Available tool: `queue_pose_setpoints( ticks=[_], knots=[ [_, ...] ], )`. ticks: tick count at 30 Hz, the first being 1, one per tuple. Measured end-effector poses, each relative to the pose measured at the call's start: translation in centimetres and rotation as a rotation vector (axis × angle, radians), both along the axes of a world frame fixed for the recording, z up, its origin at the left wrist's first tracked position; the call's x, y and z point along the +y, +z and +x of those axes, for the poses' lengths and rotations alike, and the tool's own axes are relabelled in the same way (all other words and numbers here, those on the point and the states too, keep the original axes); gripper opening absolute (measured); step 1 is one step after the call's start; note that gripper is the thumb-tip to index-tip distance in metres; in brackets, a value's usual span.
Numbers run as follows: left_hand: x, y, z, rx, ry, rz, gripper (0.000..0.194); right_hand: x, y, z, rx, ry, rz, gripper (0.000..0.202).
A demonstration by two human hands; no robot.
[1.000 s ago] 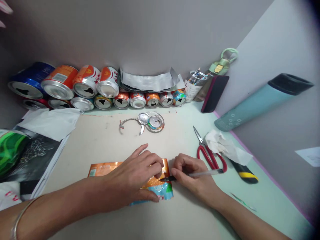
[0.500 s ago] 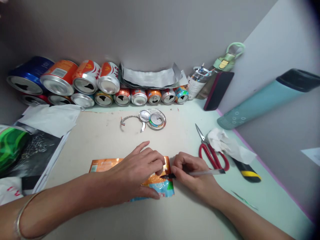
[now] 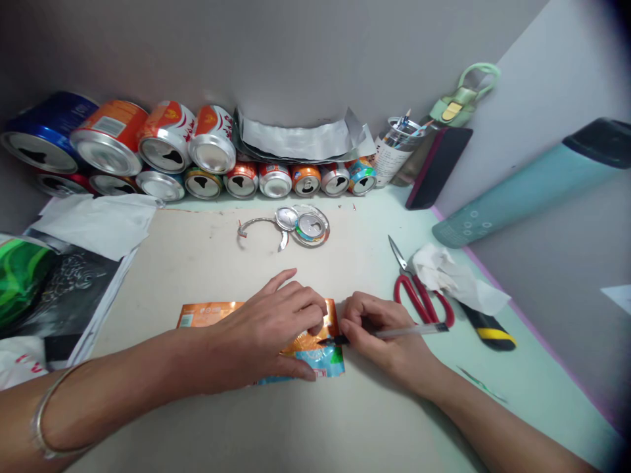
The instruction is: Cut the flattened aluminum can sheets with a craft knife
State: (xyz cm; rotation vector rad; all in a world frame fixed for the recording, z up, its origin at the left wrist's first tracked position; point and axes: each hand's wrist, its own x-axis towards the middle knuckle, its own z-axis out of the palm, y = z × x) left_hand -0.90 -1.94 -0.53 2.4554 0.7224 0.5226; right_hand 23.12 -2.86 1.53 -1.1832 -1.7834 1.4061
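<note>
An orange and blue metal sheet lies flat on the pale board. My left hand rests on top of the sheet, fingers spread and partly bent, thumb along its lower edge, and covers the middle of it. Beside the sheet's right end, my right hand is closed around a clear pen with a black front end. The pen's tip points left and is over the orange part of the sheet, close to my left fingers.
Cans stand stacked along the back wall with curved metal sheets. Can lids lie beyond my hands. At the right are red-handled scissors, crumpled tissue, a yellow-black cutter and a blue bottle.
The view has shifted slightly, so most things appear a little higher. My hands keep nearly the same pose on the sheet and around the pen.
</note>
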Motion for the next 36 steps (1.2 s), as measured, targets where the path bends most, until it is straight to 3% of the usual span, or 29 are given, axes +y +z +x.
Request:
queue_pose_setpoints(
  ticks=[36],
  knots=[
    [0.09, 0.33, -0.06, 0.024, -0.013, -0.005, 0.046, -0.06, 0.67, -0.01, -0.016, 0.078, -0.030, 0.030]
  ],
)
